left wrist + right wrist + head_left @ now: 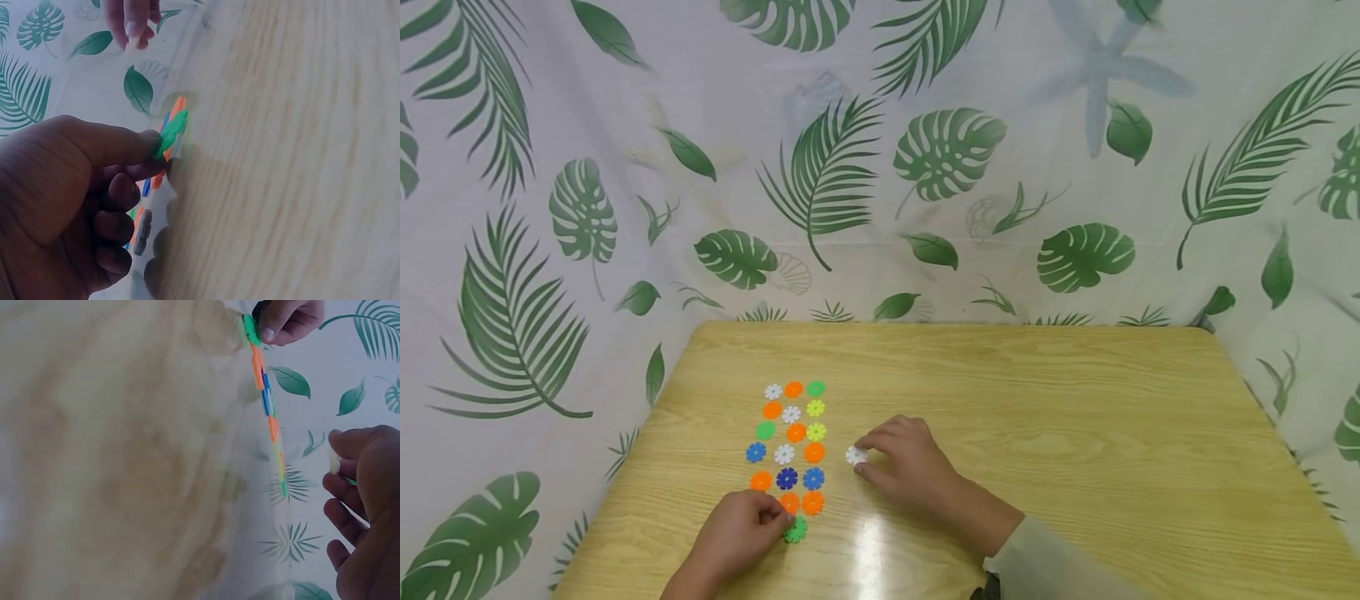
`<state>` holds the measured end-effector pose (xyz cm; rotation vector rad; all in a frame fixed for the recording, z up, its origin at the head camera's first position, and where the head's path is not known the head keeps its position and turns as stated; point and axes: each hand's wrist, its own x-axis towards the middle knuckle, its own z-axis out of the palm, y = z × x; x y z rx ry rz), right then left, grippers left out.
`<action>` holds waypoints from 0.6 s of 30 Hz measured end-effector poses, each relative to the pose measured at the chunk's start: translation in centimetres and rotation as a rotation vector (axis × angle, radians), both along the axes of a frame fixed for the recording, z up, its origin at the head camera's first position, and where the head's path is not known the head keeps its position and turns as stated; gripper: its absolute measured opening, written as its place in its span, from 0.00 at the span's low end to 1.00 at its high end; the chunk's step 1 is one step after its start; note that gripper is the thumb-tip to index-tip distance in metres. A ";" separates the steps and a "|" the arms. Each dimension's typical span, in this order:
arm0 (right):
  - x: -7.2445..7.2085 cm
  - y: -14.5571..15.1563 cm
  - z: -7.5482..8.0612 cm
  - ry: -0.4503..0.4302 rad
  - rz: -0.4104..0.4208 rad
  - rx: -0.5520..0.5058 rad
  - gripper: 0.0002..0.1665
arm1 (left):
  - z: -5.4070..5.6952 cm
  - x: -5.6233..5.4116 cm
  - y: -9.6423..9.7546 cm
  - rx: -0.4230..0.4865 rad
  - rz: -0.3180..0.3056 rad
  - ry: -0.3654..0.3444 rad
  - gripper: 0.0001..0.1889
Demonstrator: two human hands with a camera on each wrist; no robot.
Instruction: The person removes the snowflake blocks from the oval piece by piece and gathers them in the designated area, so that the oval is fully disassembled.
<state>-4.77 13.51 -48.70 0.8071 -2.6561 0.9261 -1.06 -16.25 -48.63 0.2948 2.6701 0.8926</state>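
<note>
At the near end of the disc rows, my left hand (737,529) pinches a green notched plastic disc (797,530) between thumb and index finger. The left wrist view shows that green disc (172,132) edge-on, its other fingers curled beneath. To the right of the rows, my right hand (917,467) holds a white notched disc (854,455) by its edges with thumb and fingertips. In the right wrist view the white disc (335,464) is mostly covered by the fingers. Just beyond the left hand lie orange discs (812,502), one partly hidden by it.
Several rows of discs in white, orange, green, yellow and blue run away from me on the wooden table (1037,392); a dark blue disc (787,478) sits mid-row. Leaf-patterned cloth (850,67) hangs behind the table and along its sides.
</note>
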 end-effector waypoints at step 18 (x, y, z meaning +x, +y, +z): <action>-3.8 -3.2 0.3 -0.140 0.034 0.302 0.13 | -0.6 -0.1 -0.1 -0.053 -0.010 0.074 0.09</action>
